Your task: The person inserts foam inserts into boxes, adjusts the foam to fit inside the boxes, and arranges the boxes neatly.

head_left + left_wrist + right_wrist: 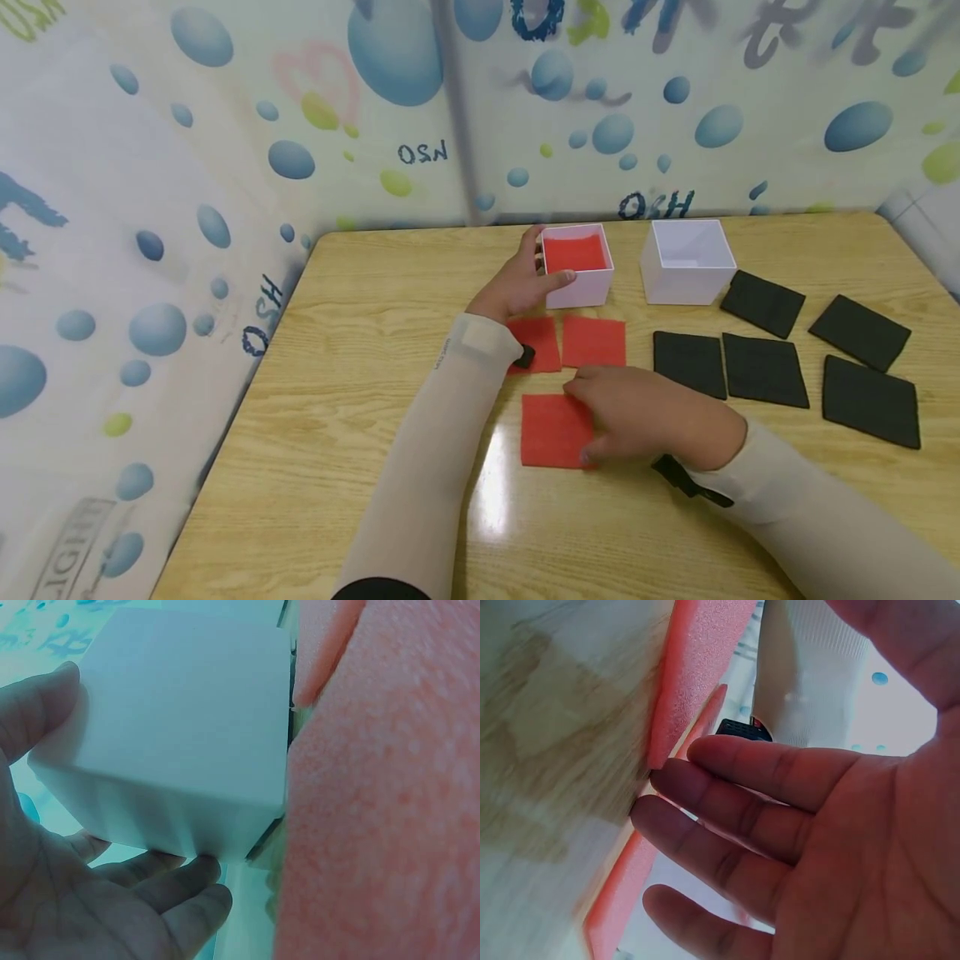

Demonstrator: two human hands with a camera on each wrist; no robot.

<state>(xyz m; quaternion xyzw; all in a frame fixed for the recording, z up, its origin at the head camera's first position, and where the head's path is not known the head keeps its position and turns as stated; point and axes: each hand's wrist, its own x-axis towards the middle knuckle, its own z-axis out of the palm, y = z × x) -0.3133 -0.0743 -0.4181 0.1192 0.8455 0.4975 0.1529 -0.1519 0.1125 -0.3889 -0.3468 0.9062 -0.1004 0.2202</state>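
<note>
A wood-grain tabletop (pixel 337 375) is backed by pale wall covering (pixel 240 137) printed with blue spots (pixel 397 50), green spots (pixel 396 182) and lettering (pixel 656 205).

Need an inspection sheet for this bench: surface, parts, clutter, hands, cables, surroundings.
Surface: wood-grain table, bright glare patch near the person.
Red foam squares: three on the table, including the nearest one; red foam also shows inside the left white box.
Black squares: five on the table at right, including the front-right one, lying flat.
Right white box: upright, open top; no squares visible inside.
Clutter: nothing seen.
Left hand: holds the left white box.
Right hand: at the nearest red square's right side; firmness of grip unclear.
Cables: nothing seen.
Surroundings: pale wall covering with blue and green spots, lettering.
</note>
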